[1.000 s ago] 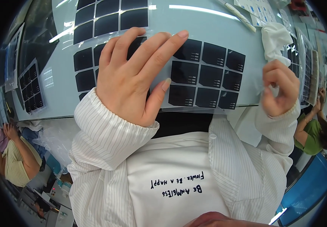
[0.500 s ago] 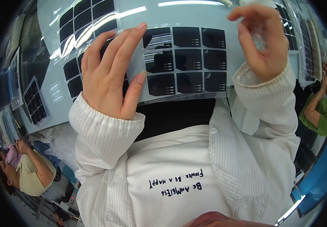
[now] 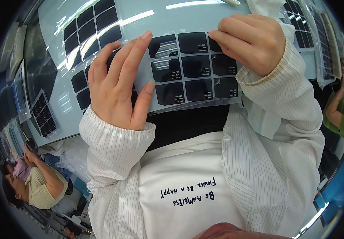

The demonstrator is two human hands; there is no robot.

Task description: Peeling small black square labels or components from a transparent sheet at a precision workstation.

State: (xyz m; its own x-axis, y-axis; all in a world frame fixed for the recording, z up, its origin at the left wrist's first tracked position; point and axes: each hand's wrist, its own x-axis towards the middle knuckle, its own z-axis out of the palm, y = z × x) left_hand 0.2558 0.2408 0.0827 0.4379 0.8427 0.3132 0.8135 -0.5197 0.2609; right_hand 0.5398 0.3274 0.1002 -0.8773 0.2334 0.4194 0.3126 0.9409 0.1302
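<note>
A clear sheet of black rectangular labels [image 3: 196,66], set in rows with small white marks, lies on the table in front of me. My left hand [image 3: 116,89] rests with spread fingers on its left side and on the black labels of a neighbouring sheet, partly covering both. Over the upper right label of the sheet, my right hand [image 3: 253,46] is closed in a pinch, thumb and forefinger together at the label's upper left corner. Whatever those fingertips hold, if anything, is too small to make out.
Another sheet of black labels [image 3: 92,30] lies at the far left, under glare. A smaller one [image 3: 44,113] sits near the table's left edge. At the far right are more label sheets [image 3: 299,26] and a white crumpled piece [image 3: 265,8]. Co-workers sit on both sides.
My right hand has moved left and slightly down from beside the sheet to its upper right label, its fingers closing from a loose curl into a pinch. My left hand stays in place.
</note>
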